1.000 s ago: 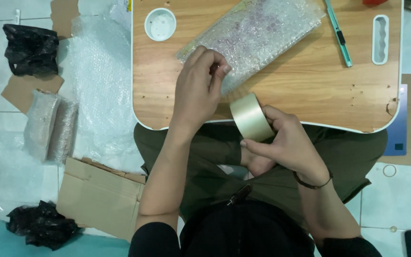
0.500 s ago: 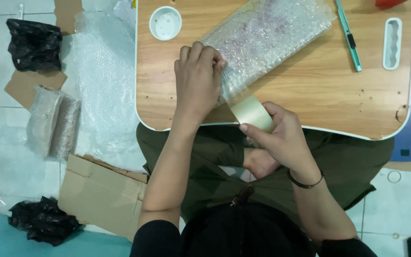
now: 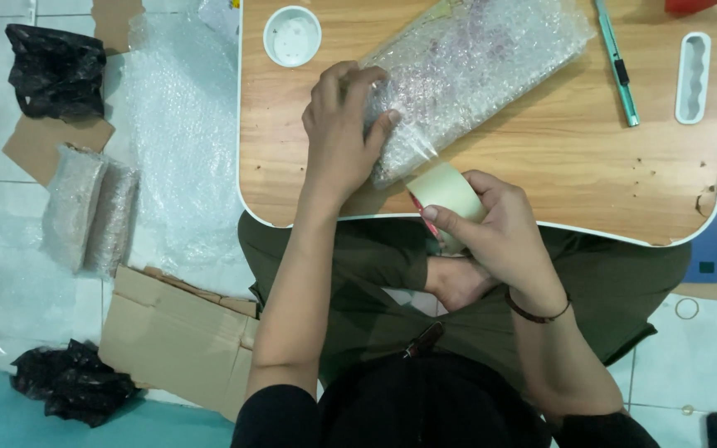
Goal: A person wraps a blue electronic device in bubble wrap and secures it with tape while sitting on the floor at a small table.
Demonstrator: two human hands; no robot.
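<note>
While the left hand presses flat on the bubble-wrapped parcel, the right hand grips a tape roll at the table's near edge

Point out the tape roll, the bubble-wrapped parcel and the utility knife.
tape roll [image 3: 450, 189], head view, on its outer band.
bubble-wrapped parcel [image 3: 479, 70], head view, mid-surface.
utility knife [image 3: 617, 62], head view, on its handle.

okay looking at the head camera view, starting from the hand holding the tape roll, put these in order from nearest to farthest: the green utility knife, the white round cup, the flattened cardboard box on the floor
Measured from the right hand with the tape roll:
1. Green utility knife, on the table's far right side.
2. White round cup, at the table's far left corner; only somewhat farther than the knife.
3. Flattened cardboard box, on the floor left of the person, plainly farthest.
</note>
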